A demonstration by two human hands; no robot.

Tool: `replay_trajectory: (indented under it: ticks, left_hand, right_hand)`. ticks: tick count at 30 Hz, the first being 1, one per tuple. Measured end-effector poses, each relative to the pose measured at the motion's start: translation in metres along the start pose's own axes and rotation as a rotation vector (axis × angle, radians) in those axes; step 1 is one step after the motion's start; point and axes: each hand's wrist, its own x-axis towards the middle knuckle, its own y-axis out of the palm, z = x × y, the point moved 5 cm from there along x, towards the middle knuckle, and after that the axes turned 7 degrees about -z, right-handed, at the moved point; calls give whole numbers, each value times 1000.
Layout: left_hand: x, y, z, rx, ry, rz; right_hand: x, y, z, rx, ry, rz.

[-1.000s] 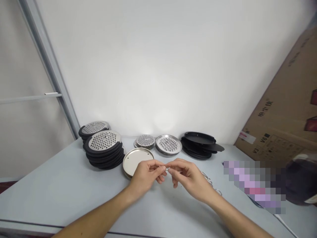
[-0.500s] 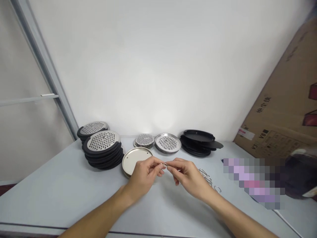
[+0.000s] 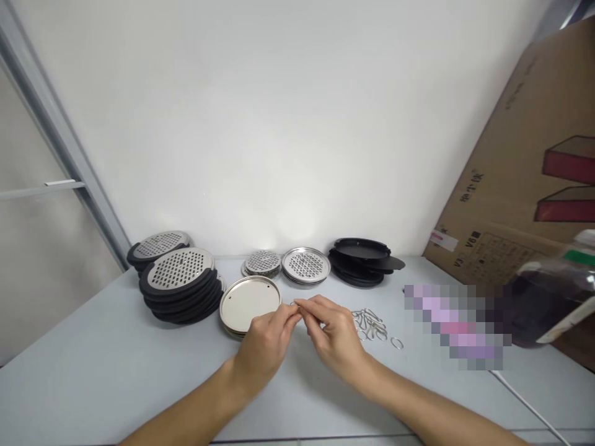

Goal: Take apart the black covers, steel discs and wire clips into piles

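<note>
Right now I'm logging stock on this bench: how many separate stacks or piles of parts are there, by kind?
Black-rimmed perforated disc stacks: 2
Bare perforated metal disc stacks: 2
Plain metal lid stacks: 1
Black plastic disc stacks: 1
Wire ring piles: 1
Total: 7

The round lid point(image 3: 250, 298) just behind the left hand point(image 3: 264, 342) is shiny silver. The stack of graters point(image 3: 180, 284) to the left of that hand is black with silver tops full of small holes. Behind the right hand point(image 3: 333, 333), the plates point(image 3: 361, 261) are plain black. The little rings point(image 3: 370, 324) beside it are silver. The table point(image 3: 93, 365) is pale grey, and the box point(image 3: 525, 186) far right is brown with red shapes.
</note>
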Motion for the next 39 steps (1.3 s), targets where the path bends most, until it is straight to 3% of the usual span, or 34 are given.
replay_trajectory:
  ticks: [8, 11, 13, 15, 18, 19, 21, 24, 27, 30, 33, 35, 37, 39]
  left_hand:
    - [3, 0, 3, 5, -28, -22]
    - [4, 1, 4, -74, -98, -27]
    - [5, 8, 5, -161, -178, 14]
    - [7, 24, 3, -211, -229, 133]
    - [16, 63, -7, -253, -243, 340]
    - [21, 77, -11, -274, -246, 375]
    - [31, 104, -17, -302, -250, 380]
    - [40, 133, -23, -282, -225, 331]
    - [37, 139, -28, -224, -143, 314]
    - [34, 117, -32, -180, -113, 310]
    - [44, 66, -30, -103, -104, 262]
    - [56, 15, -20, 68, -88, 161]
    - [69, -50, 2, 426, -116, -53]
    - [74, -115, 31, 582, -188, -208]
  right_hand:
    - [3, 16, -14, 463, 474, 73]
    - [14, 8, -18, 583, 525, 77]
    - [30, -22, -24, 505, 463, -78]
    - [45, -68, -33, 341, 369, -288]
    - [57, -128, -54, 176, 393, -424]
    - [60, -141, -60, 138, 414, -411]
    - [61, -151, -71, 74, 460, -219]
    - [51, -140, -79, -42, 531, 223]
    - [40, -130, -84, -171, 553, 432]
    - [34, -123, -93, -269, 564, 519]
    - [29, -115, -101, -332, 597, 627]
    - [27, -113, -107, -405, 614, 667]
    - [28, -113, -111, -501, 596, 662]
    - [31, -114, -114, -581, 532, 631]
